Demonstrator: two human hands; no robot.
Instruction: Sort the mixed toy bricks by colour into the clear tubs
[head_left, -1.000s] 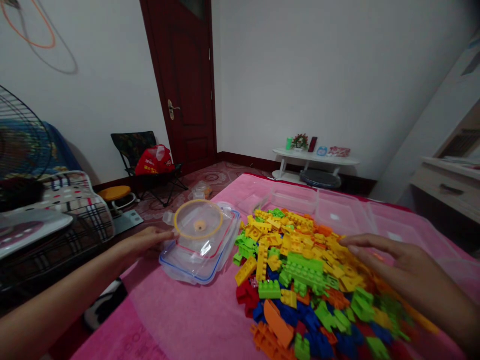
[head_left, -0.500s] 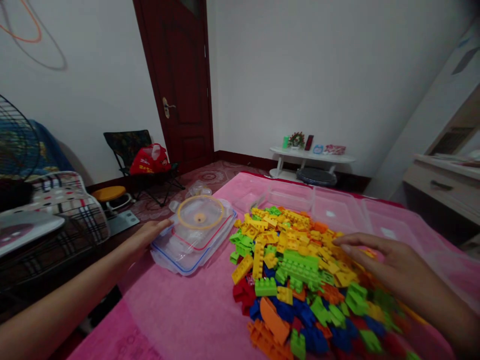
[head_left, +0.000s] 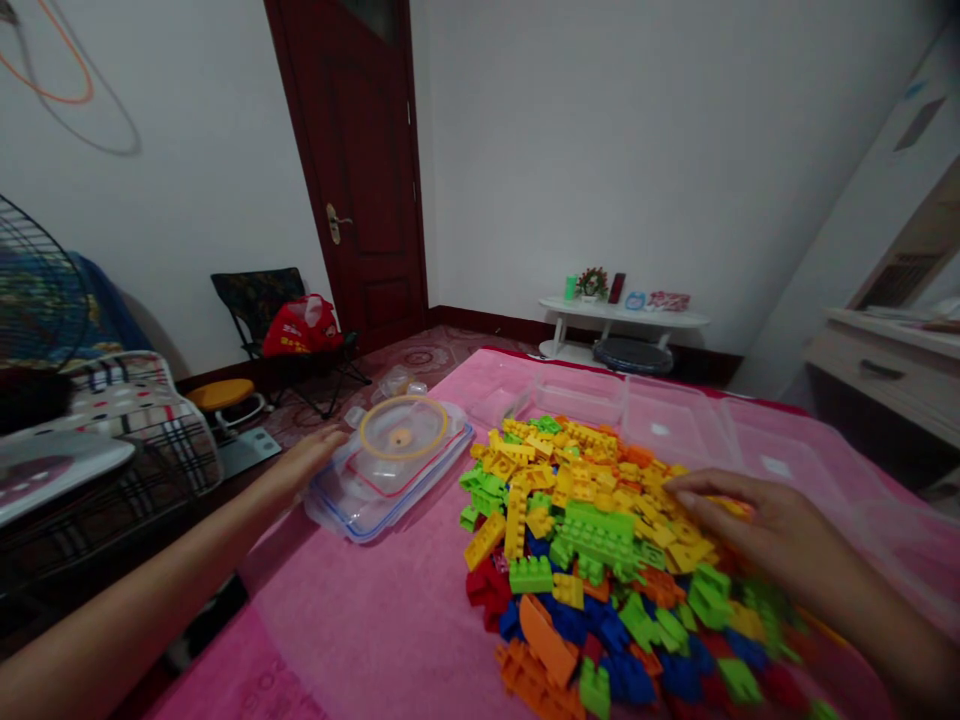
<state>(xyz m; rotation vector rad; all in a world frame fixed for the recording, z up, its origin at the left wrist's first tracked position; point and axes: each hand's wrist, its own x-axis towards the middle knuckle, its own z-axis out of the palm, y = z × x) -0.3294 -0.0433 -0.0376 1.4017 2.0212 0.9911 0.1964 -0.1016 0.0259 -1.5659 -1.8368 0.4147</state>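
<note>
A large heap of toy building bricks in yellow, green, blue, orange and red lies on the pink tablecloth. My right hand is over the heap's right side, fingers stretched out and nothing visible in them. Whether its fingertips touch the yellow bricks I cannot tell. To the left, a stack of clear plastic lids lies on the cloth, topped by a round lid with a yellow ring. My left hand rests at the stack's left edge with its fingers extended, palm side hidden.
Clear plastic containers stand along the table's far and right sides. Beyond are a low white table, a folding chair with a red bag and a yellow stool. A fan stands far left.
The view has shifted slightly. My left hand and the lids beside it have moved a little. My right hand stays almost in place, and the brick heap looks the same.
</note>
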